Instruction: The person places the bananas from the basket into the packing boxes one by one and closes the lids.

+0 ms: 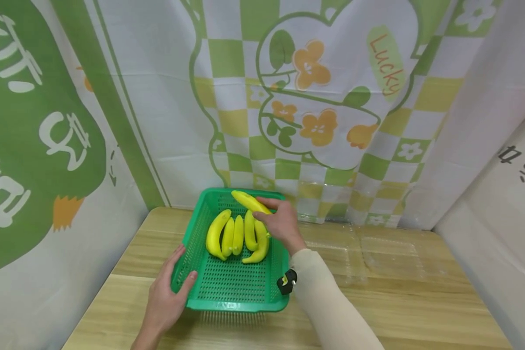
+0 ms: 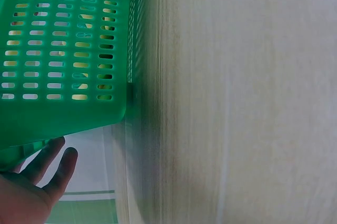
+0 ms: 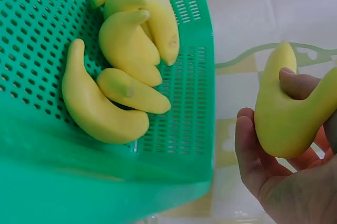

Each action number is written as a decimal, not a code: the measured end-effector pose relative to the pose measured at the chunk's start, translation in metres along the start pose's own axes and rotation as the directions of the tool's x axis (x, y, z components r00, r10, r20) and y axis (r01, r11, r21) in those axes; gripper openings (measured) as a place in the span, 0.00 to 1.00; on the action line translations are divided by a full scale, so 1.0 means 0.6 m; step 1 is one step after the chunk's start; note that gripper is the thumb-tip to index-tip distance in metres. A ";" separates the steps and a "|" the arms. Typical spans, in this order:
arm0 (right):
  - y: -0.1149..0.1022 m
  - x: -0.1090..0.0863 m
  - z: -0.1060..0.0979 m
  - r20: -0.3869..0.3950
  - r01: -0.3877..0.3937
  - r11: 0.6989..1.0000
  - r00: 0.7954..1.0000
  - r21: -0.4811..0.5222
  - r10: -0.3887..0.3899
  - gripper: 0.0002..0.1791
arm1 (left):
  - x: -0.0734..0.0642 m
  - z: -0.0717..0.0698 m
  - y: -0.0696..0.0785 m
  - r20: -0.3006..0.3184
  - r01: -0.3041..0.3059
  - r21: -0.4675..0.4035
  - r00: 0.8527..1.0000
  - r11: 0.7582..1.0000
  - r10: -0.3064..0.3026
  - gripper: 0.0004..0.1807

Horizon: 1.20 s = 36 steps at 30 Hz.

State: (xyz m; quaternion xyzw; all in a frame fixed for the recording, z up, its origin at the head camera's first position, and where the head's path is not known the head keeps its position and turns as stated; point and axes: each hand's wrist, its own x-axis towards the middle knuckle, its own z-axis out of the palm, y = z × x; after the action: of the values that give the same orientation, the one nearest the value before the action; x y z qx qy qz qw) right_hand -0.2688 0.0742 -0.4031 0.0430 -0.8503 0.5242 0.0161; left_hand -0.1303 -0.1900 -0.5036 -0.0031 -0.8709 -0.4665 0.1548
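A green plastic basket (image 1: 232,306) with slotted walls stands on the table. Inside it several yellow bananas (image 1: 218,234) lie side by side toward the back. My right hand (image 1: 283,224) holds one more curved banana (image 3: 279,113) above the basket's back right part, thumb against its inner curve and fingers round the outside. At the basket's left rim, my left hand (image 1: 168,291) grips the edge, thumb over the inside and fingers outside. The left wrist view shows two fingers of that hand (image 2: 31,192) extended below the rim, its thumb out of sight.
Clear plastic trays (image 1: 391,253) lie on the wooden table (image 1: 398,306) to the right of the basket. A patterned cloth (image 1: 227,116) hangs close behind the table. Printed sheets cover the left and right sides.
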 end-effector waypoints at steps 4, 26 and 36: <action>0.000 -0.007 -0.013 -0.018 0.027 1.000 0.999 -0.014 -0.027 0.24 | -0.001 0.000 -0.002 0.002 0.010 0.001 1.000 1.000 -0.010 0.36; 0.037 -0.036 -0.077 -0.079 -0.024 0.996 0.996 0.092 0.031 0.24 | 0.000 0.003 -0.001 -0.003 0.037 0.006 0.999 0.999 -0.037 0.36; 0.052 -0.045 -0.101 -0.138 -0.014 0.999 0.990 0.048 0.020 0.24 | 0.000 0.005 -0.005 -0.017 0.030 -0.004 0.999 1.000 -0.030 0.36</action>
State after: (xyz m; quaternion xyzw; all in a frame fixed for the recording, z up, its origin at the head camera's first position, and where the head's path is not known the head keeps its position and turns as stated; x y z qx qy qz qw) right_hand -0.2461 0.1439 -0.4057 -0.0005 -0.8350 0.5459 0.0698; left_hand -0.1318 -0.1890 -0.5074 0.0138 -0.8685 -0.4706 0.1553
